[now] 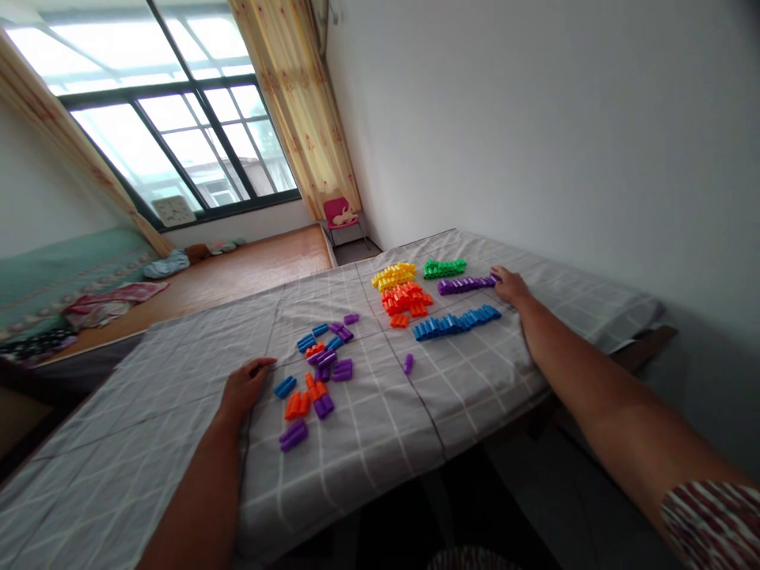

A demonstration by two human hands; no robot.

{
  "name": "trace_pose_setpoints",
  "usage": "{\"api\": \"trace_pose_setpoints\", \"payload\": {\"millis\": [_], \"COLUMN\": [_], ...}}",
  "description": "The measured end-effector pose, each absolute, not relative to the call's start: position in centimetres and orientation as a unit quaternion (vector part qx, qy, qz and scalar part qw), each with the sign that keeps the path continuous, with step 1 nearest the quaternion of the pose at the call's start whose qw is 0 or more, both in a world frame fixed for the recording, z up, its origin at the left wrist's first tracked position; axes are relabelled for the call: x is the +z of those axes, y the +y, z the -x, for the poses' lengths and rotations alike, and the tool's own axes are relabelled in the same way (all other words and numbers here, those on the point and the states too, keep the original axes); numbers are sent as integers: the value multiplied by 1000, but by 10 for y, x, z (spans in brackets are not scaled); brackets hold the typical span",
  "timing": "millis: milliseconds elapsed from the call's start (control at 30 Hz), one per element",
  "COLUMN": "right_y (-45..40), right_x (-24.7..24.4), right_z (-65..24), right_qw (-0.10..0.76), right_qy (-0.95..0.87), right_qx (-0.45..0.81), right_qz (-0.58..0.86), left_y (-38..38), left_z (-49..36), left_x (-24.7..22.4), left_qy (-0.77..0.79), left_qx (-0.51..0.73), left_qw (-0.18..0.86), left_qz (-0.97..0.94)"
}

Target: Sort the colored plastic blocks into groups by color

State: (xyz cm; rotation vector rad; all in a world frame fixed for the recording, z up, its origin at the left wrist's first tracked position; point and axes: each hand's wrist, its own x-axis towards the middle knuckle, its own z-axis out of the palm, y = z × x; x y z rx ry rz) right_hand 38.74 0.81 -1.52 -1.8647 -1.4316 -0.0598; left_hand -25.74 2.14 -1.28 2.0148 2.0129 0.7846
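Note:
My right hand [511, 283] reaches to the right end of a row of purple tube-shaped plastic pieces [468, 285], its fingers closed on the end piece. In front of that row lies a longer row of blue pieces [457, 323]. Behind it is a green group [445, 269]. Yellow pieces [394, 275] and orange pieces [406, 299] are grouped to the left. My left hand [246, 386] rests on the cloth, fingers stretched out and holding nothing visible. Near it are a blue pair [285, 386] and a loose scatter of purple, orange and blue pieces [324, 358].
A grey checked cloth [368, 443] covers the table. One purple piece [408, 363] lies alone between the scatter and the blue row. The white wall [534, 142] runs along the right. Beyond the table are a pink chair [341, 212], a window and curtains.

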Motion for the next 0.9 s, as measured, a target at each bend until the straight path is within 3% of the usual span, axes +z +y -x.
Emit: {"api": "trace_pose_setpoints", "payload": {"millis": [167,267,433,567,667,800,900], "right_y": [17,8,-38,-58,-46,-4,24], "right_x": [-5,15,28,18,20,34,31], "right_z": [-379,-335,-233,-189,-196,-256,-317], "right_qw": [415,427,267,189,218,364,335], "right_qy": [-561,-664,-890,-933,-915,-778,-660], "right_qx": [-86,-36,158,162,144,97,25], "right_qz": [711,613,335,261,306,502,671], "left_y": [18,17,17,16,17,20,21], "left_z": [251,250,249,249,251,254,254], "left_x": [-10,-12,-13,-12,-14,-17,-18], "left_qy": [681,683,686,679,674,671,672], "left_qx": [267,261,255,247,249,253,254], "left_qw": [86,84,76,71,71,75,76], "left_qz": [-676,-677,-677,-688,-692,-693,-691]}}
